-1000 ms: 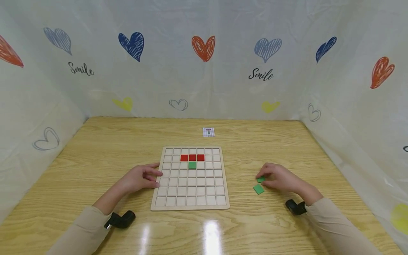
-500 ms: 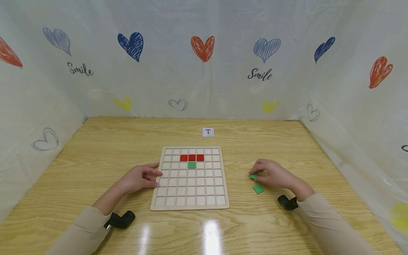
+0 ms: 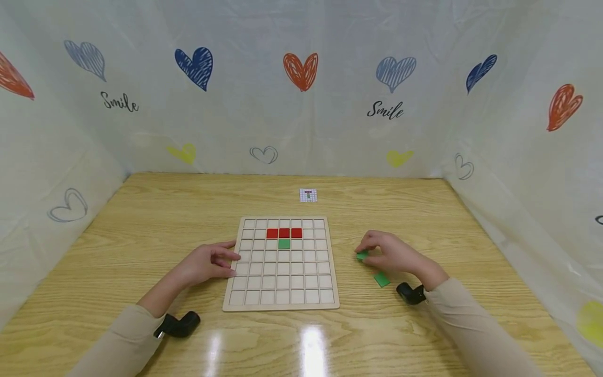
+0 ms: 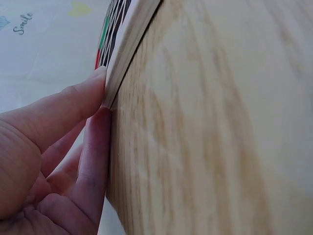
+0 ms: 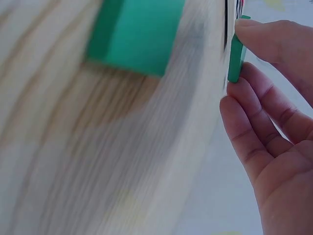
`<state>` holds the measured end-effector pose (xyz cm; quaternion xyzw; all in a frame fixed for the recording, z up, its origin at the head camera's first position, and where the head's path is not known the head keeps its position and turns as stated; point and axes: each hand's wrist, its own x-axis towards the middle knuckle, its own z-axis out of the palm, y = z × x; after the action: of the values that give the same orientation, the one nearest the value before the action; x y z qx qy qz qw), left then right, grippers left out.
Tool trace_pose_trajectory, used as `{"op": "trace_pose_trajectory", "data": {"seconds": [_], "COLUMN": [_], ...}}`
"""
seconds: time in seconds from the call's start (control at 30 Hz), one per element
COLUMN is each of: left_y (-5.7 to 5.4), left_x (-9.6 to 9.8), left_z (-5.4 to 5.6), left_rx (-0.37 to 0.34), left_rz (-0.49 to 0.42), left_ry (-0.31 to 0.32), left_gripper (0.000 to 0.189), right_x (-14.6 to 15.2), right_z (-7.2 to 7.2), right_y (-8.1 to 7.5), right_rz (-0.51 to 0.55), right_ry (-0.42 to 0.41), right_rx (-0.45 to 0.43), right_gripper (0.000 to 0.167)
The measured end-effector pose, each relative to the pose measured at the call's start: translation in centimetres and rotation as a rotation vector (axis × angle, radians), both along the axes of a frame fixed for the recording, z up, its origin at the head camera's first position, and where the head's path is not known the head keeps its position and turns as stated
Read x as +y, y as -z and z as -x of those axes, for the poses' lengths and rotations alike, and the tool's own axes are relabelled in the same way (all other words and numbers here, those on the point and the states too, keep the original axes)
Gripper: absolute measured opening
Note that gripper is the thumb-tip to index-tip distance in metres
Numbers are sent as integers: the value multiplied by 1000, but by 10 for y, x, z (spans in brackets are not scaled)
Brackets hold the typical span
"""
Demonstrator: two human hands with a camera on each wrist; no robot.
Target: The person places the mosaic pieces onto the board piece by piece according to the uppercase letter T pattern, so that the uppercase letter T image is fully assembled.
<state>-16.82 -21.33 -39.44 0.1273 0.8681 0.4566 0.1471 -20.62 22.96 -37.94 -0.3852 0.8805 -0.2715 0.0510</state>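
My right hand (image 3: 388, 254) pinches a green square tile (image 3: 361, 255) between thumb and fingers, to the right of the wooden grid board (image 3: 282, 283). In the right wrist view this held tile (image 5: 236, 56) shows edge-on at the fingertips. Another green tile (image 3: 382, 279) lies on the table just below the hand. My left hand (image 3: 204, 263) rests at the board's left edge, fingertips touching the rim (image 4: 127, 44) with relaxed fingers. Three red tiles (image 3: 285, 233) sit side by side in the board's second row, and one green tile (image 3: 284, 244) sits under the middle one.
A small card (image 3: 308, 195) printed with a coloured T pattern on a grid lies behind the board. The wooden table (image 3: 188, 199) ends at a white curtain (image 3: 301, 125) with printed hearts. Black wrist devices (image 3: 181, 324) are on both forearms.
My right hand has moved left toward the board, carrying the green tile away from the one on the table. The left hand and board have stayed in place.
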Motion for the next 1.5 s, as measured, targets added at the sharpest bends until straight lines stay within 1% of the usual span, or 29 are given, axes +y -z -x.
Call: {"op": "trace_pose_trajectory", "data": {"seconds": [0.23,0.4,0.83,1.07,1.4,1.5], "left_y": [1,1,1,1,0,-1], "left_x": [0,0,0,0,1,1], "left_z": [1,1,1,1,0,0], "left_rx": [-5,2,11,0,1,0], "left_rz": [-6,-7,2,-4,2,6], "left_ry": [-11,-7,-1,-9,-8,-11], "left_gripper": [35,36,36,35,36,36], "right_x": [-13,-22,-44,-58,-76,-82], "right_z": [4,6,12,15,19,20], "right_y": [-3,-6,-6,-8,-12,-13], "right_rz": [14,5,21,22,23,9], "right_ry": [-11,-22,-62,-80,-125,-130], "right_rx": [-6,-2,-17,-24,-25,-26], "right_gripper": [14,14,15,13,17,17]}}
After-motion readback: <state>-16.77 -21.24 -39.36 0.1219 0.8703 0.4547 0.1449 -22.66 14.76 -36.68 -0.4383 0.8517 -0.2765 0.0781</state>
